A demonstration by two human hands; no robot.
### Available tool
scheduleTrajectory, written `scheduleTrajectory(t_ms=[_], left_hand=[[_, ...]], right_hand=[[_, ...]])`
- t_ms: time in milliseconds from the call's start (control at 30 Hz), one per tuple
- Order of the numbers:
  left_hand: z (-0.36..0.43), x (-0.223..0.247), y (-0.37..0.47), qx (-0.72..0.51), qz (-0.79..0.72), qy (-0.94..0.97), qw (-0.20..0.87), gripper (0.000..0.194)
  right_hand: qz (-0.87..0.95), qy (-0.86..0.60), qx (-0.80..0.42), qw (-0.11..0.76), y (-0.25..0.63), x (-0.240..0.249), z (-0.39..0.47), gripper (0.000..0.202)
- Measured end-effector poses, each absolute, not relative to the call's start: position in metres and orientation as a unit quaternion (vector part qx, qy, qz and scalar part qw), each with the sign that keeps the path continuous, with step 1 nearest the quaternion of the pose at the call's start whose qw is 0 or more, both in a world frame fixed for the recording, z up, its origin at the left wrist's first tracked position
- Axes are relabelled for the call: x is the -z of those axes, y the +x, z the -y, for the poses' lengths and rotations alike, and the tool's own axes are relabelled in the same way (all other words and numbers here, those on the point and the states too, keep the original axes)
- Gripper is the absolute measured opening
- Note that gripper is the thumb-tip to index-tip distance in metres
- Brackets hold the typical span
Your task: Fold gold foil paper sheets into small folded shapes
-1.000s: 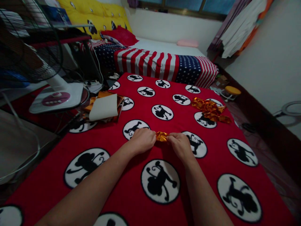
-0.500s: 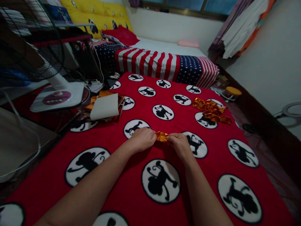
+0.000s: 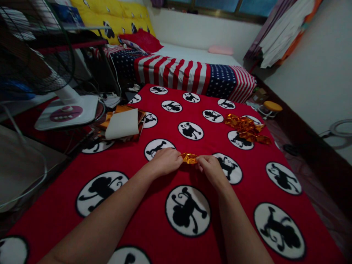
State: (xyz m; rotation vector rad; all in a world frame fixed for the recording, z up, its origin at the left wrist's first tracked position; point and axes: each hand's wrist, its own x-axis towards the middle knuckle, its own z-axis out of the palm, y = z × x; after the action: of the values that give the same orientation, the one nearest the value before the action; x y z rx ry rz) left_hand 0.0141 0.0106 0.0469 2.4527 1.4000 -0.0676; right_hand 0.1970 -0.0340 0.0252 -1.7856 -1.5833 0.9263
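A small folded piece of shiny gold foil paper (image 3: 189, 158) is stretched between my two hands, just above the red cloth with monkey prints (image 3: 154, 227). My left hand (image 3: 167, 161) pinches its left end, fingers closed. At the right end, my right hand (image 3: 207, 165) grips it between thumb and fingers. Several folded gold foil pieces (image 3: 244, 128) lie in a pile at the right back of the cloth. On the left back part sits a stack of gold and brown sheets with a pale sheet (image 3: 123, 124) on top.
A fan with a white base (image 3: 68, 112) stands on the left beside a shelf. Behind the cloth is a bed with a striped and starred cover (image 3: 176, 73). A yellow stool (image 3: 272, 106) is at the right.
The foil piece between my hands has changed shape slightly, with its middle more creased. Both hands have stayed almost in place and keep their hold on it.
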Motion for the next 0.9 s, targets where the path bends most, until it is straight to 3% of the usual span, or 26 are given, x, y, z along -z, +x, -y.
scheduleTrajectory(t_ms=[200,433,733,900], left_hand=[[-0.011,-0.047,0.012,0.015,-0.479,0.864,0.157,0.04],[-0.013,-0.05,0.008,0.004,-0.458,0.874,0.162,0.042],[-0.006,-0.05,0.014,0.016,-0.463,0.882,0.081,0.044],[-0.003,-0.051,0.016,0.018,-0.452,0.889,0.07,0.045]], right_hand=[[0.616,-0.698,-0.249,0.267,0.195,-0.027,0.036,0.021],[0.662,-0.688,-0.217,0.206,0.196,-0.033,0.039,0.029],[0.69,-0.712,-0.088,0.095,0.182,-0.051,0.046,0.03],[0.691,-0.714,-0.086,0.068,0.179,-0.059,0.048,0.029]])
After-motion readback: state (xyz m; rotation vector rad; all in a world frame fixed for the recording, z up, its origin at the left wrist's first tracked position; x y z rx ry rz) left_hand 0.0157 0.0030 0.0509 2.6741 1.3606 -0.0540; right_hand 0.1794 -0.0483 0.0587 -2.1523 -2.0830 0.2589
